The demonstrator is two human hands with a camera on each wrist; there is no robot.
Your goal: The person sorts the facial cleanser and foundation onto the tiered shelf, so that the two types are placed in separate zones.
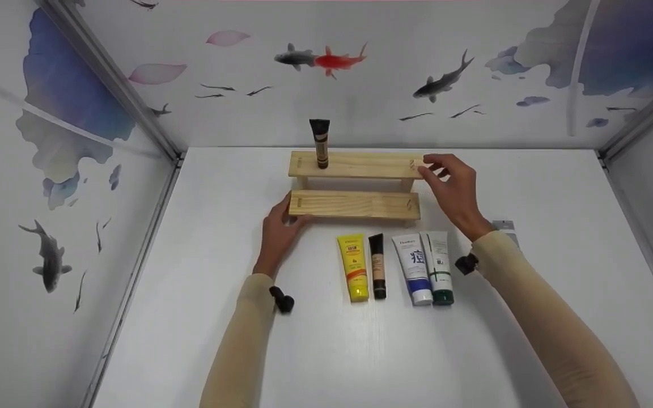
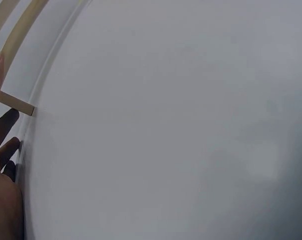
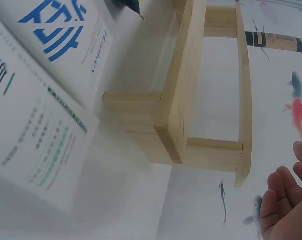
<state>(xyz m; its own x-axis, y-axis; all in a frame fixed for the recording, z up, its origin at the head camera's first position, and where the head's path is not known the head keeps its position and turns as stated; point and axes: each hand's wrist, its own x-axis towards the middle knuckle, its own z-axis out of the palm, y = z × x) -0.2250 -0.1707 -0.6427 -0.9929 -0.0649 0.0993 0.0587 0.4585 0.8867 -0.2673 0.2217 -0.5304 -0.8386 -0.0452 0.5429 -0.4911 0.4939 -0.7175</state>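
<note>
A two-tier wooden rack (image 1: pixel 355 205) stands on the white table. My left hand (image 1: pixel 278 232) grips the left end of its lower board, thumb along the front edge; in the left wrist view the dark fingers (image 2: pixel 8 150) spread behind the end leg (image 2: pixel 18 104). At the right end of the upper board is my right hand (image 1: pixel 454 184), its fingers loosely bent and holding nothing. The right wrist view shows these fingers (image 3: pixel 278 187) just beyond the board's end. Upright on the upper board, toward its left, stands a black-and-tan cosmetic tube (image 1: pixel 321 144).
In front of the rack lie a yellow tube (image 1: pixel 353 266), a black-and-beige tube (image 1: pixel 378 266), a white-and-blue tube (image 1: pixel 413 269) and a white-and-green tube (image 1: pixel 440 269). A grey item (image 1: pixel 505 226) shows partly behind the right wrist. A patterned wall (image 1: pixel 383 34) rises behind the table.
</note>
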